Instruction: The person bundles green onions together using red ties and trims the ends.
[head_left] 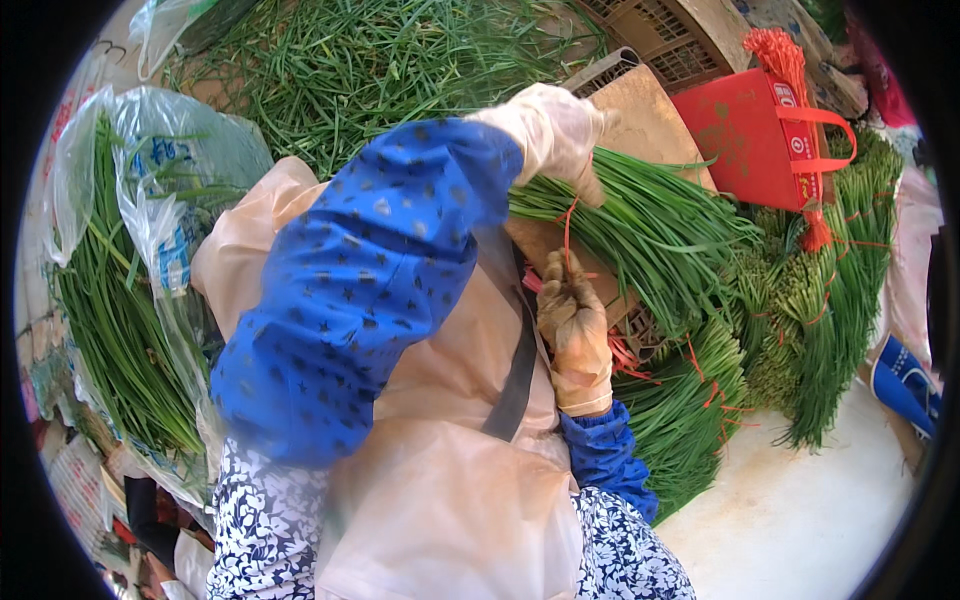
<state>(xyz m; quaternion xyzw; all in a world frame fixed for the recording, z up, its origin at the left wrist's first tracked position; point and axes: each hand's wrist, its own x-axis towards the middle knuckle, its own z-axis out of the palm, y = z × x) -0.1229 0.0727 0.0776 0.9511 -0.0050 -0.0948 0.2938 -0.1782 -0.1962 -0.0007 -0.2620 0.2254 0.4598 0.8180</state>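
My left hand [560, 137], in a pale translucent glove below a blue patterned sleeve, reaches across and closes over a bunch of green garlic chives [650, 225]. Its fingers bend down over the near end of the bunch, where their tips are partly hidden. A thin red string [568, 225] runs round the bunch and down to my right hand [572, 310]. That hand, in a stained, yellowish glove, has its fingers pinched on the string. Under the bunch lies a brown board [655, 125]. More red strings [625, 358] hang beside my right wrist.
Loose chives [370, 75] cover the far side. On the left a clear plastic bag [185, 150] holds long chives. Tied bundles [690, 420] lie at right on a white surface [790, 500]. A red box-like bag [750, 130] and a brown crate [655, 35] stand behind.
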